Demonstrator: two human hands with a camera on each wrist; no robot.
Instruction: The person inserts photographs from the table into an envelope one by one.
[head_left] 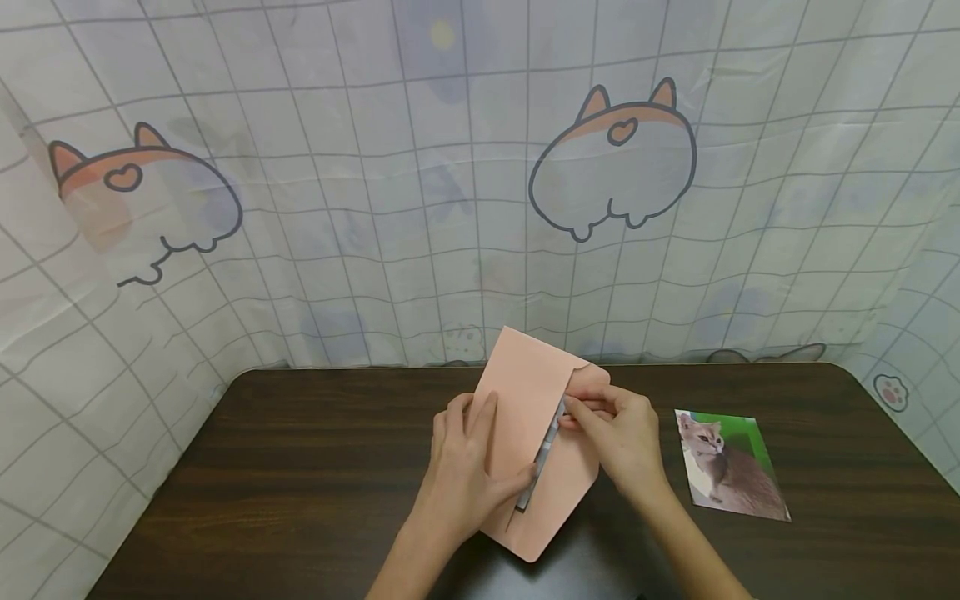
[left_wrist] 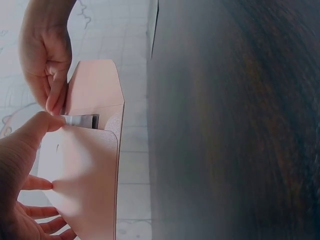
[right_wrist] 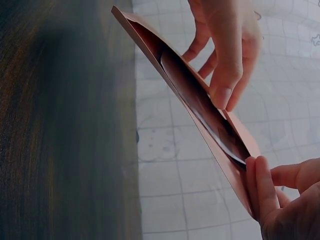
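Grips pale-pink paper envelope (head_left: 527, 383) with left hand (head_left: 465, 467); pinches thin glossy grey-white card (head_left: 546, 448) at its opening with right hand (head_left: 626, 429).

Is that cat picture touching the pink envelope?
Apart. The head view shows the right hand and dark tabletop between the cat picture and the pink envelope.

Both wrist views look dim, the tabletop (left_wrist: 225, 130) blurred
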